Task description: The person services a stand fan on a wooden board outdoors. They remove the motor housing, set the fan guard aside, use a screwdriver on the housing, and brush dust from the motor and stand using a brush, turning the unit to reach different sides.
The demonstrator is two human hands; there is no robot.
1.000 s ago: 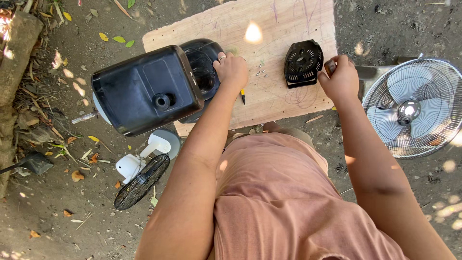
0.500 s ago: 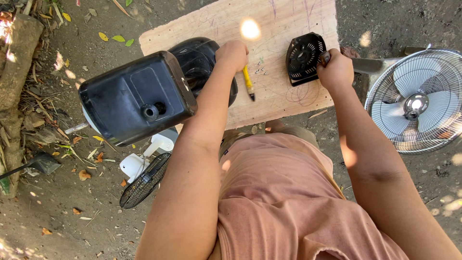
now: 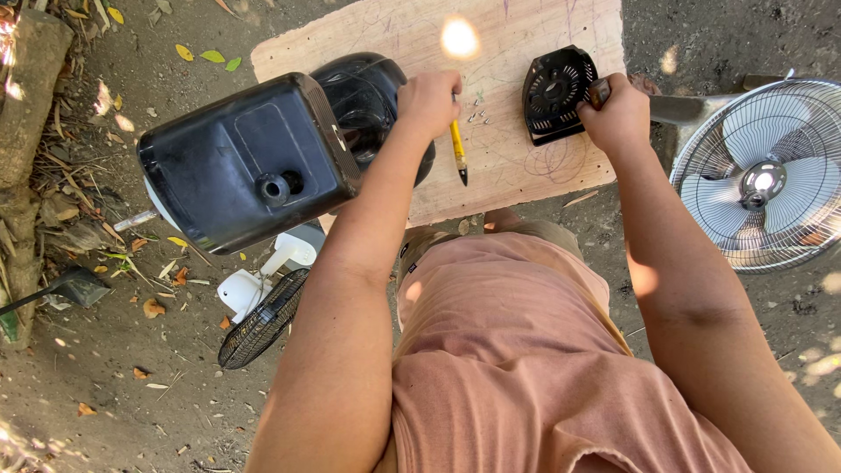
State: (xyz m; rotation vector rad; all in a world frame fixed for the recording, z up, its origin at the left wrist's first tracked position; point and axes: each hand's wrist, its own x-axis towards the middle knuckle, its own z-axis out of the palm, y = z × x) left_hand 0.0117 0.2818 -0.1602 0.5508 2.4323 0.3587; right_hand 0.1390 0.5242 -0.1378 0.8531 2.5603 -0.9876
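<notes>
Left hand [image 3: 427, 101]: closed on yellow-handled screwdriver [image 3: 458, 151], also pressed against black fan motor housing [image 3: 263, 158]; housing tilted, overhanging left edge of wooden board surface [image 3: 526, 175]. Right hand [image 3: 620, 112]: fist clamped on dark tool handle, beside black vented cover [image 3: 554, 93] lying flat on board. Small screws [image 3: 478, 112] between hands. Grey floor fan [image 3: 760, 175] on ground right; small black grille [image 3: 261, 319] lower left.

Both bare arms reach out straight ahead, the left hand [image 3: 427, 101] curled shut in a fist and the right hand [image 3: 618, 112] curled shut too.
</notes>
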